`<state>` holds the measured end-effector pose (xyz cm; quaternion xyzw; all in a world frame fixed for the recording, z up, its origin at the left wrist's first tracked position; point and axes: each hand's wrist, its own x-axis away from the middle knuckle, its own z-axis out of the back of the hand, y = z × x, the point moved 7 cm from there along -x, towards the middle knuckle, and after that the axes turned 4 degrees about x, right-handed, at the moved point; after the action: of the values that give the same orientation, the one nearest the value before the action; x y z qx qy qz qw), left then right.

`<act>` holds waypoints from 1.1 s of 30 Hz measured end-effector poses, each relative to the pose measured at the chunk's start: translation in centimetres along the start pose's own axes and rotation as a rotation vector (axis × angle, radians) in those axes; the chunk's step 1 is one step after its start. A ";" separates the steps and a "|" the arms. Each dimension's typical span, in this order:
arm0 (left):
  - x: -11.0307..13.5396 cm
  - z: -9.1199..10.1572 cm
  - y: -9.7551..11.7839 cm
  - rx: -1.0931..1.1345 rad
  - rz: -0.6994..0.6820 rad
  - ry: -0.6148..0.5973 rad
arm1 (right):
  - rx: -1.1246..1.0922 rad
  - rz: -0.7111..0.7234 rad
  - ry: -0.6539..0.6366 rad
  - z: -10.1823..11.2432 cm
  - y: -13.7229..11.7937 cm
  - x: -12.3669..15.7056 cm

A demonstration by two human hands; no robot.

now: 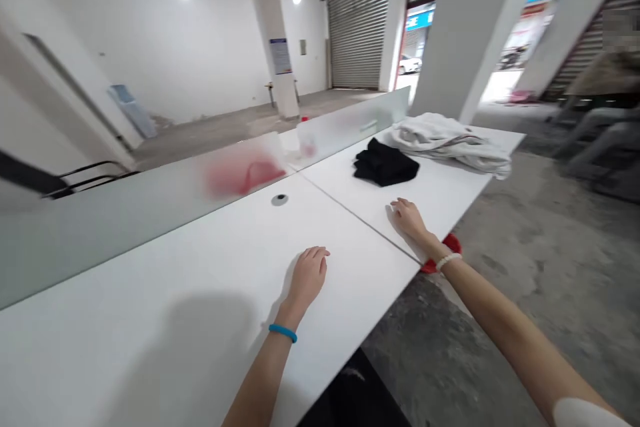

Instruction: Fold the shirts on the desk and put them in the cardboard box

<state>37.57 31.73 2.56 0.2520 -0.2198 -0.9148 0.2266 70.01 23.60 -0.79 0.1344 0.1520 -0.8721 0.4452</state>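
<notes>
My left hand (307,275), with a blue band at the wrist, lies palm down on the white table (210,250), its fingers loosely stretched and holding nothing. Farther right, beyond the seam between the tabletops, my right hand (409,219) rests low over the white surface. Its fingers are slightly bent and apart, with nothing visible in them. A pale beaded bracelet is on that wrist. Nearest to the right hand is a crumpled black cloth (385,163). Behind it spreads a heap of white cloth (445,140), partly over the table's right edge.
A frosted glass divider (150,213) runs along the table's far side, with something red blurred behind it. A cable hole (280,199) sits in the tabletop. Red material (451,243) shows below the table edge under my right forearm. Grey stools (600,140) stand at right.
</notes>
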 end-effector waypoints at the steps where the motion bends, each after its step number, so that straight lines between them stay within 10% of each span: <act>1: -0.8 -1.4 0.7 0.008 -0.025 -0.011 | 0.017 -0.017 -0.007 -0.1 0.8 -0.3; 7: -1.6 -5.4 1.0 0.033 -0.083 -0.029 | 0.071 -0.051 -0.059 -1.4 2.3 -4.8; 21: -1.9 -4.6 -0.2 0.368 0.088 -0.017 | 0.089 -0.179 -0.214 -3.2 -1.3 -12.7; 27: -2.0 -4.7 -2.5 0.639 0.298 0.090 | 0.055 -0.048 -0.291 -2.0 -7.7 -9.5; 33: -1.9 -3.2 -5.7 0.907 0.517 0.296 | -0.058 0.123 -0.296 0.2 -14.5 1.5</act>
<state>39.13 36.33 -2.18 0.3884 -0.6132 -0.5971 0.3414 57.29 30.51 0.98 0.0005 0.1011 -0.8488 0.5190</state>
